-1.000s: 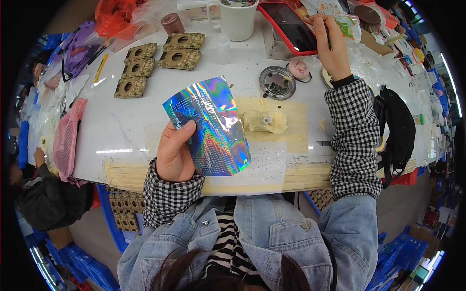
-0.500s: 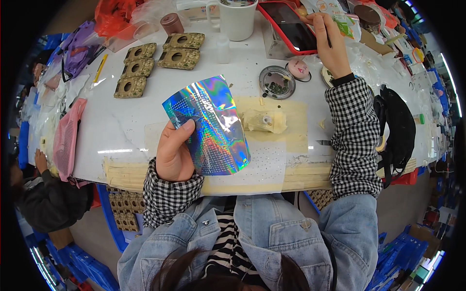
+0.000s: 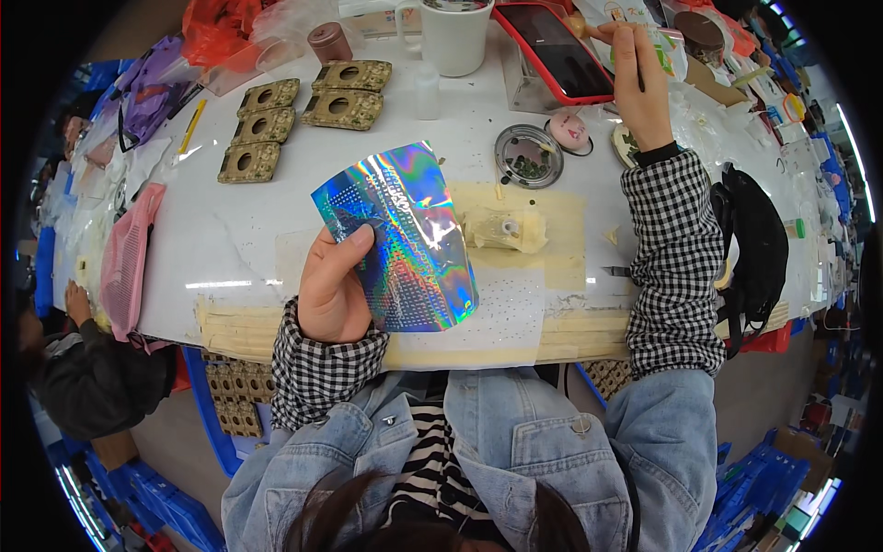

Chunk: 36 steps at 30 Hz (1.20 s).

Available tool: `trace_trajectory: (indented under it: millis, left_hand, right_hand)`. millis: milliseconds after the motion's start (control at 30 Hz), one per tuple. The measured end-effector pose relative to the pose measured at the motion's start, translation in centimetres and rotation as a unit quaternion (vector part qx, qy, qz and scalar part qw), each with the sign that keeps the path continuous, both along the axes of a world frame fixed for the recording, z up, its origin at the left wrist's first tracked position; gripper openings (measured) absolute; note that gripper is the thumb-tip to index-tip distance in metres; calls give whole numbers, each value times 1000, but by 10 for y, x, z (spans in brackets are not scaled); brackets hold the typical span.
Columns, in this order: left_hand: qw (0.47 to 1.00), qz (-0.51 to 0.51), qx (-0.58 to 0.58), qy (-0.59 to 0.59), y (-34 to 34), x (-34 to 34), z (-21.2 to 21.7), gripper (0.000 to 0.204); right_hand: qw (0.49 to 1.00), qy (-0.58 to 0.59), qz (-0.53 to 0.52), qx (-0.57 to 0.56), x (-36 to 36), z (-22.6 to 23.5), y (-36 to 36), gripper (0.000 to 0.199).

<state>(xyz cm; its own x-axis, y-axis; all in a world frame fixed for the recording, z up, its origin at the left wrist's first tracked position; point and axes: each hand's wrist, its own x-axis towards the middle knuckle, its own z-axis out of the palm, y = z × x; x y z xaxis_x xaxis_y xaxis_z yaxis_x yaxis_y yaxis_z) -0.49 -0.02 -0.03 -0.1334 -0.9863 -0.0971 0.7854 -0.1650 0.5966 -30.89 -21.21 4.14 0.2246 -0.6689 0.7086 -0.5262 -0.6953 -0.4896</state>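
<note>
My left hand (image 3: 340, 281) holds a shiny rainbow holographic sheet (image 3: 409, 244) upright above the table's near edge, thumb across its front. Small raised dots and printing cover part of the sheet. My right hand (image 3: 641, 87) is raised at the far right beside a phone (image 3: 563, 55) in a red case. Its fingers are bent together, with a thin dark item partly showing between them; what kind it is cannot be made out. Between the hands, a round clear dish (image 3: 528, 156) contains small dark green pieces. Nearer me, a pale yellow block (image 3: 504, 227) sits on yellowish tape.
Several camouflage-patterned pieces with round holes (image 3: 256, 122) lie at the far left. A white mug (image 3: 454, 39) stands behind a small clear bottle (image 3: 426, 92). A black bag (image 3: 759, 248) rests beside my right sleeve, a pink mesh item (image 3: 131, 262) at the left edge.
My right hand has shifted slightly to the right, away from the phone. My left hand still holds the holographic sheet in nearly the same place.
</note>
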Motion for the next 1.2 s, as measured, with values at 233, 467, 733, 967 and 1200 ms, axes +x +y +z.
trace_trajectory:
  millis: [233,467,733,967,1200]
  left_hand:
    - [1000,-3,9,-6,-3,-2,-1,24]
    - [1000,-4,10,-24,-4,-3,-2,20]
    - [997,-58,10,-57,3,-3,8,24]
    - [979,-123,-9,-162,23,-11,26,29]
    - [980,-87,17,-180,41,-25,24,32]
  right_hand:
    - [997,-75,0,7,-12,7,0,42]
    - [990,-108,-40,-82,-1,65,47,55]
    - [990,81,13,-113,-24,106,115,78]
    - [995,69,44,49,18,61,234,83]
    - [978,19,152,139,67,14,257,50]
